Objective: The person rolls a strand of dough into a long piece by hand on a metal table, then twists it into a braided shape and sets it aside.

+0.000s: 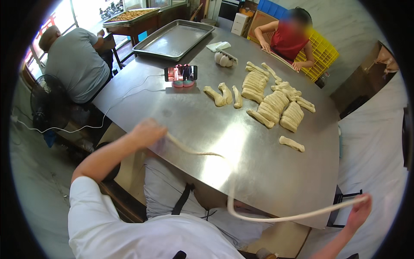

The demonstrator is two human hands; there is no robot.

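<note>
A long thin rope of dough stretches between my two hands, sagging and twisting over the near edge of the steel table. My left hand is closed on one end above the table's left front edge, slightly smeared by motion. Out past the right front corner, my right hand pinches the other end. Stacked dough strips lie in rows on the right half of the table. One short dough piece sits apart, nearer to me.
A phone stands propped with its white cable running left. Behind it are a metal tray and a pack of eggs. Across the table, a person in red handles a dough strip. Another person sits at left near a fan.
</note>
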